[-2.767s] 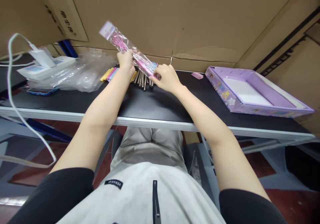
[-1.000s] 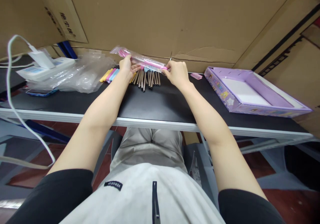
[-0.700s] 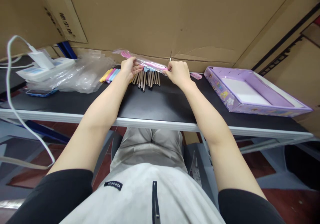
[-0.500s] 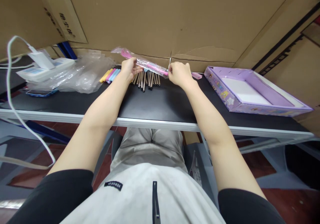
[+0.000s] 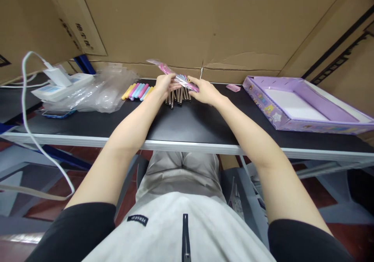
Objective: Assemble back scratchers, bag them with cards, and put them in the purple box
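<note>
Both my hands hold a long clear plastic sleeve with pink pens inside (image 5: 173,73), over the far middle of the black table (image 5: 187,122). My left hand (image 5: 164,85) pinches the sleeve near its middle, fingers closed on it. My right hand (image 5: 205,91) grips the sleeve's right end. Beneath the sleeve lies a row of metallic brown pens (image 5: 176,96). Pastel markers (image 5: 137,91) lie just left of my left hand.
A purple open box with a white tray (image 5: 295,105) sits at the right. Crumpled clear bags (image 5: 99,88), a white charger with cable (image 5: 55,77) and a device lie at the left. A small pink piece (image 5: 233,87) rests by the cardboard wall (image 5: 187,24).
The sleeve came down from a raised, tilted position to lie low over the brown pens. My hands have drawn closer together along it, and the view shifted slightly right.
</note>
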The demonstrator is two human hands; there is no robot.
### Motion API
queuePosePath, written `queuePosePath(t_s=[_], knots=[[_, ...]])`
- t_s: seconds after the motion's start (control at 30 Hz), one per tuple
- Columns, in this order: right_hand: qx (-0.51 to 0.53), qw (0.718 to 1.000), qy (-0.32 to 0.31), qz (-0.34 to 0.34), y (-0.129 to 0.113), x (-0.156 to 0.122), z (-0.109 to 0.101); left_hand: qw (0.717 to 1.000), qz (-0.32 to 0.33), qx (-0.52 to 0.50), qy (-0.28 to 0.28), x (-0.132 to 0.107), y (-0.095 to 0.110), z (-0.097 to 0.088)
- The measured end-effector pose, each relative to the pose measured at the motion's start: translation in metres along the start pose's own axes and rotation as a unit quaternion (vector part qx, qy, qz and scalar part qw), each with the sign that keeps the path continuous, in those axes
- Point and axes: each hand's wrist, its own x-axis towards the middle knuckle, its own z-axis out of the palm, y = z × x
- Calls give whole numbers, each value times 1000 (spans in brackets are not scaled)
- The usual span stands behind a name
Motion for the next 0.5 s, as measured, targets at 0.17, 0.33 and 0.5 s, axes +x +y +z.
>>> queuePosePath(t_s=[0.17, 0.33, 0.5], knots=[[61, 998, -19, 3, -2, 1, -28, 999, -9, -11, -30, -19, 8, 10], [43, 995, -20, 89, 17, -13, -79, 994, 2, 56, -91, -28, 10, 9], [-71, 961, 27, 267, 67, -44, -139, 981, 15, 155, -113, -31, 6, 10]])
